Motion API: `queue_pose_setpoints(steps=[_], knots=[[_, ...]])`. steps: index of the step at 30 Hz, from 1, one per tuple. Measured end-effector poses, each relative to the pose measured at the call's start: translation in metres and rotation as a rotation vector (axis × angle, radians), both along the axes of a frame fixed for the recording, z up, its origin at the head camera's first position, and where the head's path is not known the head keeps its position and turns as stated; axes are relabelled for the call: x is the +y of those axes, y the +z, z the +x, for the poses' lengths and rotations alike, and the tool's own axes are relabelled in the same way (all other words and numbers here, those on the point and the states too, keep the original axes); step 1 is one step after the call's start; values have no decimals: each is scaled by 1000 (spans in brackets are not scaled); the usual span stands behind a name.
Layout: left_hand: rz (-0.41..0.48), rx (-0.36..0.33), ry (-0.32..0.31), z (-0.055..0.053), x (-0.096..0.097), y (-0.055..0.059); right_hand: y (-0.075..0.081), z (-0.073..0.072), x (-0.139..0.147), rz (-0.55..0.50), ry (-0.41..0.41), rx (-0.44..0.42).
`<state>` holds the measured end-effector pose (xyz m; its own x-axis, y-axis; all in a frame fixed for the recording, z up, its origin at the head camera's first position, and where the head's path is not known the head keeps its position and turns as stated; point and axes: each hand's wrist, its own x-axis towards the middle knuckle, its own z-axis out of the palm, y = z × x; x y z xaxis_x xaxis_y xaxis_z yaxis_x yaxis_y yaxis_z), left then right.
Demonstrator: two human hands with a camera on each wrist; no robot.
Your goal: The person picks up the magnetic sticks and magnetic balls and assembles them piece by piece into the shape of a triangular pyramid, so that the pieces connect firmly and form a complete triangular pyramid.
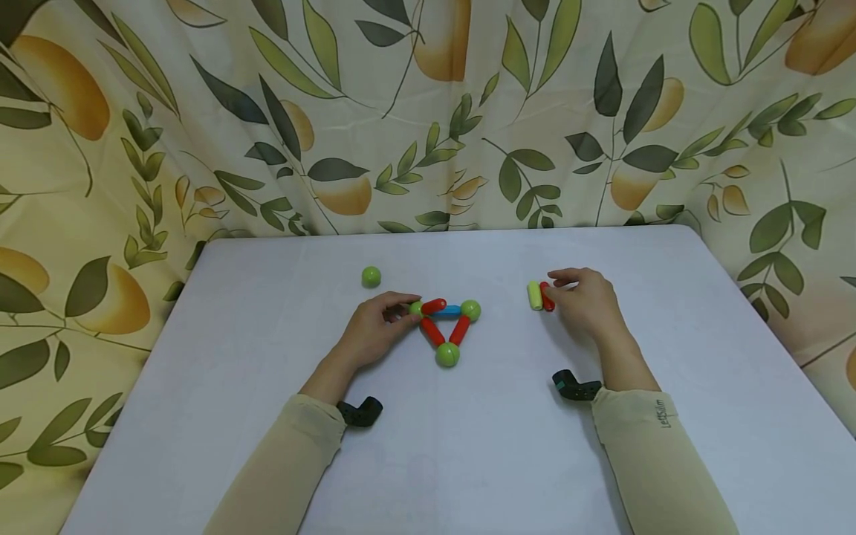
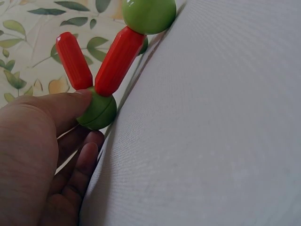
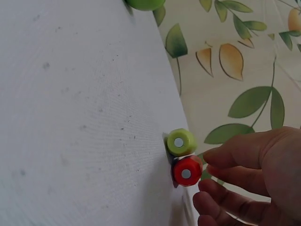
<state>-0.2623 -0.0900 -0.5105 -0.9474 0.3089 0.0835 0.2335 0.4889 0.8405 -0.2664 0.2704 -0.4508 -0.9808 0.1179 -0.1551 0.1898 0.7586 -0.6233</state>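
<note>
Red next, presumably: picking up a rod [image 3: 187, 169] with right grip [image 1: 590, 303] apart, needing to pinch, while steadying triangle [image 1: 460, 331] by ball [image 2: 99, 112] clamped in left grip [image 1: 374, 328].

From where I stand, the left grip [image 1: 374, 327] covers part of one green ball [image 1: 416, 307], and the raised red stick [image 1: 434, 305] hides one end of the blue stick [image 1: 449, 311]. Both sleeves [image 1: 281, 457] run off the head view's bottom edge.
</note>
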Motion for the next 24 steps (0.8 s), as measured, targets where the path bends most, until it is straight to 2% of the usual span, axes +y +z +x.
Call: queue_pose_setpoints(steps=[7, 11, 16, 24], knots=[[-19, -29, 12, 1, 0, 1, -3, 0, -1, 7, 2, -17], [-22, -44, 16, 1, 1, 1, -4, 0, -2, 5, -23, -55], [-34, -33, 15, 1, 1, 2, -2, 0, -3, -1, -51, -105], [-21, -8, -4, 1, -1, 2, 1, 0, 1, 85, -24, -103]])
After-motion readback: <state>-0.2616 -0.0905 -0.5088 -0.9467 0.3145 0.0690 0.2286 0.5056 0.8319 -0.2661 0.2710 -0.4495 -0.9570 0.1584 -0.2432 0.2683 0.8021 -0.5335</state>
